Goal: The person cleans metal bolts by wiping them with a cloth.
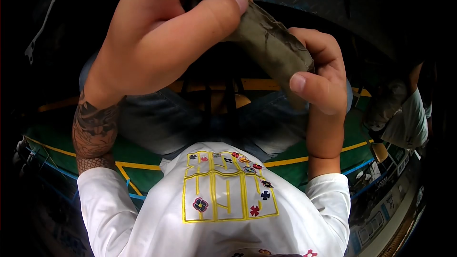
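Clearly, both hands are raised in front of the body, with the strip stretched between them and slanting down from the left hand (pixel 166 43) to the right hand (pixel 326 74). The olive-grey strip (pixel 271 47) hangs in the air above the lap, its upper edge creased and ragged.

The left hand sits higher and bulks larger, its wrist bent so that the thumb (pixel 212 16) points inward and lies along the strip's upper end. Fingertips show just beyond the thumb, pinching the strip with it; the rest run out of view at the top.

The right hand is lower, fingers curled behind the strip's lower end, thumb pressed on its near face, pinching it. The right forearm (pixel 324 133) rises nearly straight from its white sleeve (pixel 333 197); the left forearm (pixel 97 131) rises too, the hand leaning inward above it.
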### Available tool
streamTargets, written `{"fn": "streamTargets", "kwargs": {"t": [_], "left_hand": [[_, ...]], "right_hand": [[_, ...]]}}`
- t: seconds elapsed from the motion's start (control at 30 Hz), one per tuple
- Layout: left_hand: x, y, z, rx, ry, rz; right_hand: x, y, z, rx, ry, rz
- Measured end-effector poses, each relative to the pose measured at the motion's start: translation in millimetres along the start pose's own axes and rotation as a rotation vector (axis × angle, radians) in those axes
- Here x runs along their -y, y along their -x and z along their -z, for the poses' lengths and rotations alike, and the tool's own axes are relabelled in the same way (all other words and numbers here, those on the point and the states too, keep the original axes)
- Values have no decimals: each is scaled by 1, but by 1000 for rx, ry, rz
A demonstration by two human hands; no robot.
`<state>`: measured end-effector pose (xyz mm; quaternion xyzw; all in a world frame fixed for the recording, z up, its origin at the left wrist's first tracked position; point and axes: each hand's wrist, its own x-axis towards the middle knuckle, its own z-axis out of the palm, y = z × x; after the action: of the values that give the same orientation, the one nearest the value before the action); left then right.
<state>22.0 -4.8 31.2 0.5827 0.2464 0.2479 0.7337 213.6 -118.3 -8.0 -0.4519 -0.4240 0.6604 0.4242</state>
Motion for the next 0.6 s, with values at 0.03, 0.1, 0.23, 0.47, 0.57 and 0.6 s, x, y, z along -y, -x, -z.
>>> {"fn": "streamTargets", "kwargs": {"t": [0.03, 0.1, 0.23, 0.47, 0.57, 0.6], "left_hand": [[-1, 0, 1, 10, 13, 20], [-2, 0, 4, 47, 68, 45], [3, 3, 5, 53, 94, 71], [6, 5, -1, 55, 106, 15], [-1, 1, 2, 94, 172, 66], [-2, 1, 3, 102, 159, 82]], "right_hand": [[1, 1, -1, -3, 6, -10], [2, 2, -2, -10, 19, -27], [4, 5, -3, -28, 41, -55], [4, 8, -3, -51, 43, -59], [5, 10, -3, -51, 24, -49], [4, 10, -3, -54, 16, -44]]}}
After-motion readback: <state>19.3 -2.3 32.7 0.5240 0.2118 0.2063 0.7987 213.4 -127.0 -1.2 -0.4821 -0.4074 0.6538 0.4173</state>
